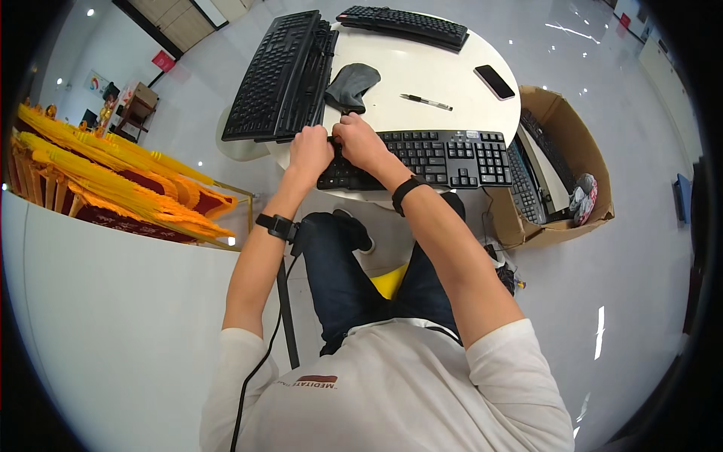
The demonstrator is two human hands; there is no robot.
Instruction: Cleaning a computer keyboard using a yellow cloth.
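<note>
A black full-size keyboard lies along the near edge of the round white table. My left hand is curled at its left end, close to a stack of keyboards. Beside it, my right hand bends over the keyboard's upper left part, covering some keys. The two hands nearly meet, and their fingertips are hidden, so whatever is between them cannot be made out. Just beyond the fingers rests a crumpled dark grey cloth.
Stacked black keyboards fill the table's left side; more keyboards lie at the far edge. A pen and a smartphone lie to the right. An open cardboard box holding keyboards stands on the floor. Yellow-fringed banners are at left.
</note>
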